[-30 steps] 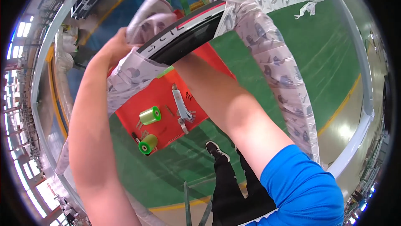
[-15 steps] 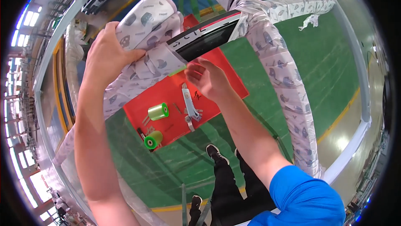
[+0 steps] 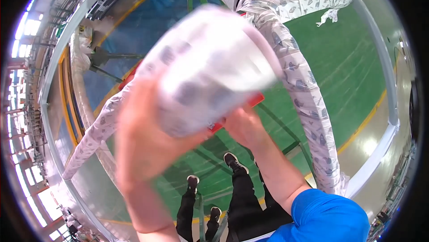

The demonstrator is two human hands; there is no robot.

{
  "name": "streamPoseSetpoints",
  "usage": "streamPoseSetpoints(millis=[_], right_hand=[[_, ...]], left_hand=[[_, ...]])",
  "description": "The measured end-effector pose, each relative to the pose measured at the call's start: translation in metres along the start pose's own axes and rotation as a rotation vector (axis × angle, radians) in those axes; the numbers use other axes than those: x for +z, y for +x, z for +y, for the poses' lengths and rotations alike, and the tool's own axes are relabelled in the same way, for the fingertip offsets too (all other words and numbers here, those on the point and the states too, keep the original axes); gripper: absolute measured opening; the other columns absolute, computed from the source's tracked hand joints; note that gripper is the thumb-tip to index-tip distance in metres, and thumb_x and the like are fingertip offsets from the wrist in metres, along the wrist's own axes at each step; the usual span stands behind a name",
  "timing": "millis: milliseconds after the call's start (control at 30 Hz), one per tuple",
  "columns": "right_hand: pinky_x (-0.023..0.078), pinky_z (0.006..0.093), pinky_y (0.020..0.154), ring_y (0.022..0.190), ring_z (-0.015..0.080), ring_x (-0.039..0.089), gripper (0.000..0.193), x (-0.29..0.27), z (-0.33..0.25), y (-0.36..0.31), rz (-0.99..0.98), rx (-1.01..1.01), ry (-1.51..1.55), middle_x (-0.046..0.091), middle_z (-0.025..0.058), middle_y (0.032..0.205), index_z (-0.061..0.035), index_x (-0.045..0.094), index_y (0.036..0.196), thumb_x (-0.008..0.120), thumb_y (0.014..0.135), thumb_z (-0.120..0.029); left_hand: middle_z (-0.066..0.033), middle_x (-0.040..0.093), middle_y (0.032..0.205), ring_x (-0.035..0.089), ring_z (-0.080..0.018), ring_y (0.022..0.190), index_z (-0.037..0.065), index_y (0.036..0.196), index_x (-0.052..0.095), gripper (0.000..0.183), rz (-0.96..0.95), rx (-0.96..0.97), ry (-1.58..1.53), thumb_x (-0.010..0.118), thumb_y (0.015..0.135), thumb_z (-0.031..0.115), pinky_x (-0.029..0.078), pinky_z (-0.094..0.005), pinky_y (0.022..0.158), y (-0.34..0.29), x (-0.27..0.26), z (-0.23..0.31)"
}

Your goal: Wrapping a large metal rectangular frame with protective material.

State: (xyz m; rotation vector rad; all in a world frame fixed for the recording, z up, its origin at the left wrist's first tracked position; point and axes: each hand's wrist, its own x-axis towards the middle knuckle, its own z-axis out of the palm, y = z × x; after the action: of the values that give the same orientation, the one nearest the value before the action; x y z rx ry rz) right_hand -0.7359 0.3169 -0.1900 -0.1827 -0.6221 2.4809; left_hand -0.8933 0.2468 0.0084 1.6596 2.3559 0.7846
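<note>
A thick roll of white patterned wrapping material (image 3: 219,70), blurred by motion, is held up over the beam in the middle of the view. My left hand (image 3: 145,130), also smeared, grips it from its left side. Below the roll's right edge is my right hand (image 3: 243,125); its fingertips are hidden behind the roll, so its grip does not show. To the left runs a beam wrapped in the same patterned material (image 3: 105,119). The roll covers the beam's middle stretch. Under it only bits of a red board (image 3: 256,99) show.
A wrapped bar (image 3: 308,94) curves down on the right, and another wrapped bar (image 3: 317,4) extends to the far right with a loose scrap (image 3: 330,16) dangling. Grey frame bars (image 3: 384,58) arch around. Below, dark-trousered legs and shoes (image 3: 234,162) stand on green floor.
My left hand has swung the roll rightward and nearer, over the beam's bare dark section. The right hand has moved slightly right and down; the roll now hides most of the red board.
</note>
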Motion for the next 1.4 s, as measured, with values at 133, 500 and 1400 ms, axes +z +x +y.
streamPoseSetpoints(millis=[133, 500, 1400], right_hand=[[0.037, 0.0437, 0.111, 0.134, 0.0242, 0.045, 0.091, 0.005, 0.004, -0.016, -0.074, 0.031, 0.161, 0.046, 0.0083, 0.146, -0.0090, 0.035, 0.148, 0.071, 0.081, -0.060], [0.056, 0.0397, 0.083, 0.100, 0.0223, 0.065, 0.038, -0.070, 0.025, 0.115, 0.703, 0.128, 0.198, 0.065, 0.0068, 0.107, -0.0042, 0.056, 0.121, 0.071, 0.087, -0.012], [0.040, 0.0452, 0.107, 0.124, 0.0277, 0.052, 0.055, -0.033, -0.030, 0.060, 0.211, 0.049, 0.190, 0.054, 0.0092, 0.136, -0.0095, 0.049, 0.136, 0.067, 0.092, -0.037]], left_hand=[[-0.0153, 0.059, 0.105, 0.063, -0.0354, 0.097, 0.004, 0.124, 0.056, 0.078, -0.200, -0.086, -0.015, 0.087, 0.055, 0.019, 0.054, -0.0438, 0.079, -0.023, 0.063, 0.012], [-0.0118, 0.067, 0.094, 0.067, -0.0288, 0.078, 0.003, 0.105, 0.067, 0.030, 0.059, 0.127, 0.067, 0.076, 0.078, 0.013, 0.054, -0.0358, 0.072, 0.032, 0.064, -0.032], [-0.0124, 0.068, 0.097, 0.065, -0.0189, 0.087, -0.002, 0.115, 0.061, 0.058, -0.194, 0.073, 0.085, 0.081, 0.065, 0.019, 0.051, -0.0310, 0.081, 0.110, 0.024, 0.013]])
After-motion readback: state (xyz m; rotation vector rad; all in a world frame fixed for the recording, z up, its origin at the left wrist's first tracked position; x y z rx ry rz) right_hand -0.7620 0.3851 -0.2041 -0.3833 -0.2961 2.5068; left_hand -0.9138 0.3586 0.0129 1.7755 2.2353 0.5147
